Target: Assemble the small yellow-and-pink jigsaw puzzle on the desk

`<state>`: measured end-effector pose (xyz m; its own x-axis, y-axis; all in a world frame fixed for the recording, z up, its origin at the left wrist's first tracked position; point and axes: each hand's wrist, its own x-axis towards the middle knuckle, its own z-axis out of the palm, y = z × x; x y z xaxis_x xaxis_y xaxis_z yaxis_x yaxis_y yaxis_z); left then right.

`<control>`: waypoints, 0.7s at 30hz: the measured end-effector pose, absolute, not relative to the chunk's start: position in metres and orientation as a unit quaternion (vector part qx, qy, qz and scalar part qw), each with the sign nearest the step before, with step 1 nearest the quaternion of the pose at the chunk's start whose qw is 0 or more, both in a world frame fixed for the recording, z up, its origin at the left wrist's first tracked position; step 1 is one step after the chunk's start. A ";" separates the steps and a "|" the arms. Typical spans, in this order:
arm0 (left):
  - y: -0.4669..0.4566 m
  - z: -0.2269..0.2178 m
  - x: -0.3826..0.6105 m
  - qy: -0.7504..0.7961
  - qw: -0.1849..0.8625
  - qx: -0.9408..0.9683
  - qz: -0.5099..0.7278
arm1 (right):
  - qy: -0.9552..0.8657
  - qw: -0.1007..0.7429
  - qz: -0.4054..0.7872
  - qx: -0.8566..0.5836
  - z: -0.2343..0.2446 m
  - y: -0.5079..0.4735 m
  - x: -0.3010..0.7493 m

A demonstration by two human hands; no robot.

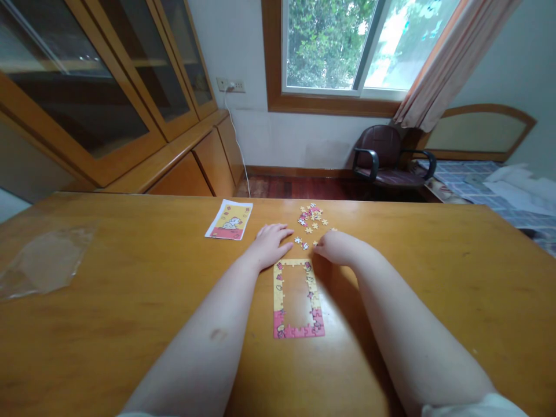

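Observation:
My left hand [271, 244] lies flat on the table with its fingers spread, just above the top left corner of a puzzle frame. That jigsaw border [278, 296] is a joined rectangle of yellow and pink pieces, and bare table shows inside it. My right hand [341, 248] is curled, with its fingertips closed at a small yellow puzzle piece [315, 244]; the fingers partly hide it. Between the hands lie a few loose white-and-yellow puzzle pieces [297, 240]. Beyond them is a heap of pink and yellow puzzle pieces [310, 214].
A picture sheet [230, 221] with a white animal lies left of my left hand. A clear plastic bag [52, 260] rests at the table's left. Past the wooden table [434, 278] are a glass-door cabinet [174, 110], an armchair [384, 153] and a bed [469, 179].

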<state>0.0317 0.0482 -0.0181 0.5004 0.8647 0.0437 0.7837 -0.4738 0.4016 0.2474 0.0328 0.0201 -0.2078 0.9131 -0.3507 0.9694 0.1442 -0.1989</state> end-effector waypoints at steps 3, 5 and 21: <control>0.047 -0.019 0.032 0.477 0.175 0.854 0.115 | 0.754 0.022 -0.182 0.631 0.018 0.038 0.244; 0.047 -0.019 0.033 0.469 0.179 0.857 0.119 | 0.741 -0.026 -0.136 0.657 0.014 0.044 0.250; 0.047 -0.014 0.037 0.416 0.182 0.879 0.147 | 0.830 -0.131 -0.087 0.535 -0.016 0.061 0.267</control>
<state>0.0368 0.0475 -0.0142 0.6112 0.7842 0.1073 0.6772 -0.5882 0.4421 0.2669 0.0605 -0.0157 -0.3941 0.9105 0.1250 0.8649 0.4134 -0.2848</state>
